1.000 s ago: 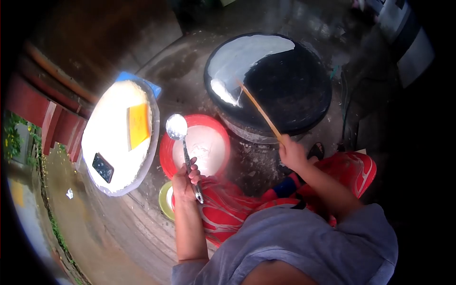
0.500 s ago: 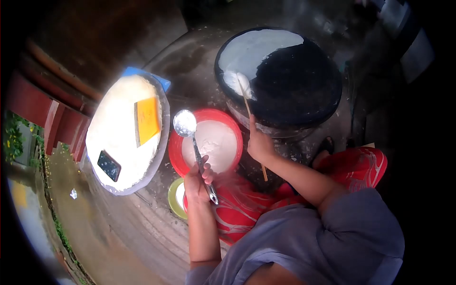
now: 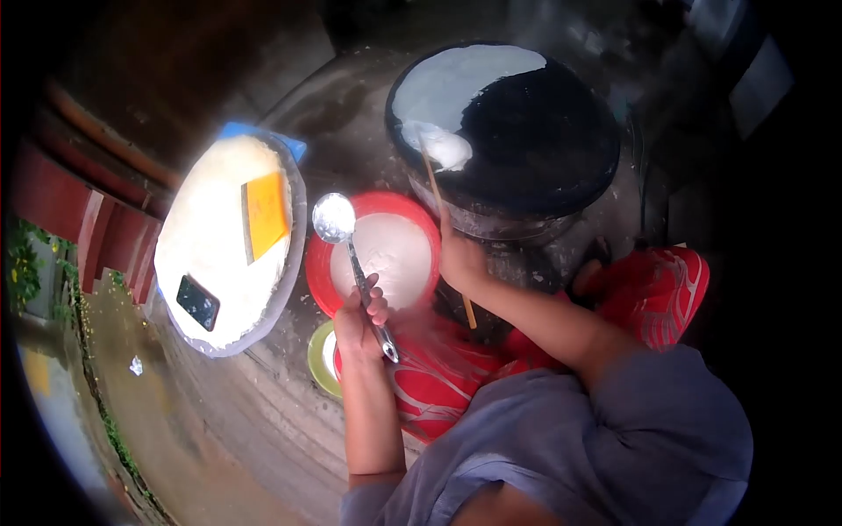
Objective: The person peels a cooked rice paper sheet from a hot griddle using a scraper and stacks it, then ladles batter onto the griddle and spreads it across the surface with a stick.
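Observation:
My left hand (image 3: 361, 320) is closed round the handle of a metal ladle (image 3: 335, 217), its bowl raised beside a red basin (image 3: 320, 280) of pale batter (image 3: 386, 250). In my right hand (image 3: 463, 263) is a thin wooden stick (image 3: 433, 180); its far tip meets a thick white lump of batter (image 3: 447, 149) on a round black griddle (image 3: 553, 140). A thin, smooth batter layer (image 3: 465, 77) curves over the griddle's far left part. The rest of the griddle's surface shows black.
To the left stands a round tray (image 3: 296, 237) heaped with pale sheets (image 3: 206, 228). On them lie a yellow-orange flat piece (image 3: 267, 215) and a phone (image 3: 198, 302). A green bowl (image 3: 317, 368) sits by my left forearm, and red-trousered legs (image 3: 653, 289) flank the griddle.
The stick's tip has shifted left along the griddle's near left edge, and its angle has changed. The white lump looks wider. My left hand still holds the ladle. The whole view has shifted slightly.

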